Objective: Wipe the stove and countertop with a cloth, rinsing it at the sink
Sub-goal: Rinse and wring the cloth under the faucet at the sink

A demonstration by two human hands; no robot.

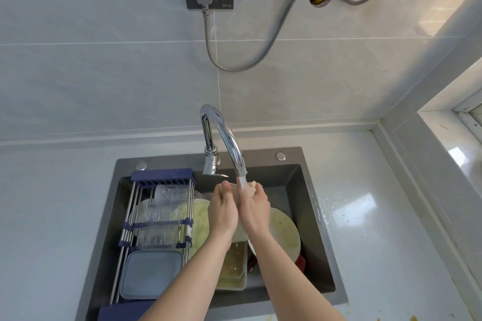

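Both hands over the dark grey rectangular sink [307, 190], pressed together under the curved chrome faucet [229, 138], water running from its spout. Left hand [223, 212] and right hand [254, 210] both have fingers curled round the pale, wet cloth [252, 188]; only a small bunched bit shows at the right fingertips, the rest is hidden between the palms.

Room: white glossy bench [378, 229] is open to the right of the sink, with water spatter near the sink's right edge; it ends at a raised tiled ledge further right. Left bench strip is open too. Inside the sink there is little free space, just the far right corner.

Hidden/cut off: the forearms cover the middle of the sink. Near sink rim and bench are cut by the frame edge. A dark red item [300, 263] under the plate is unidentifiable.

Containers: blue-ended steel wire rack [156, 216] spans the sink's left side, holding clear glass tumblers [170, 194] lying on their sides and a grey-blue square lidded box [151, 273]. Beside it a large white round plate [284, 232] with greenish smears, and a shallow rectangular dish [234, 266] holding yellowish food residue.
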